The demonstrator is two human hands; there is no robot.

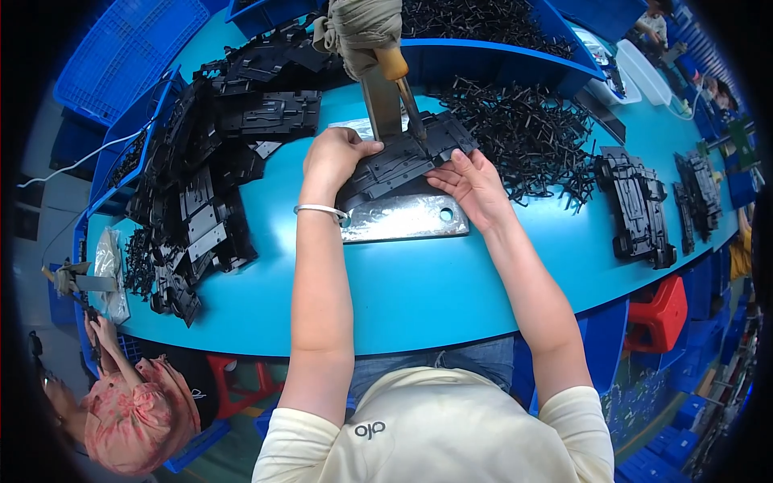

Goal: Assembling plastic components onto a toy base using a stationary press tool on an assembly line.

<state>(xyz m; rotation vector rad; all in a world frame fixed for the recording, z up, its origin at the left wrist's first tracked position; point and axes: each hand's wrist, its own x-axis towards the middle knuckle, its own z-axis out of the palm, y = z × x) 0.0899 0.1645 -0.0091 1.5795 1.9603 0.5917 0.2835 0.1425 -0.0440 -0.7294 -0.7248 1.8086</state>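
In the middle of the table, both hands hold a flat black plastic part (388, 171) with molded ridges. My left hand (332, 159), a white bangle on its wrist, grips the part's left side with the thumb on top. My right hand (475, 185) has the right end between thumb and fingers. A soldering-iron-like tool with a wooden handle (392, 63) points down, its tip at the part's upper surface. Beside it stands a metal upright (381, 106), with cloth wrapping (362, 32) above. Under the part lies a shiny metal plate (403, 219) with a hole near its right end.
Black parts (205, 153) are heaped at left. Thin black pieces (515, 129) lie piled at right, before a blue bin (499, 60) of more. Several black assemblies (636, 205) sit far right. A red stool (660, 314) stands nearby; a co-worker (145, 410) sits lower left.
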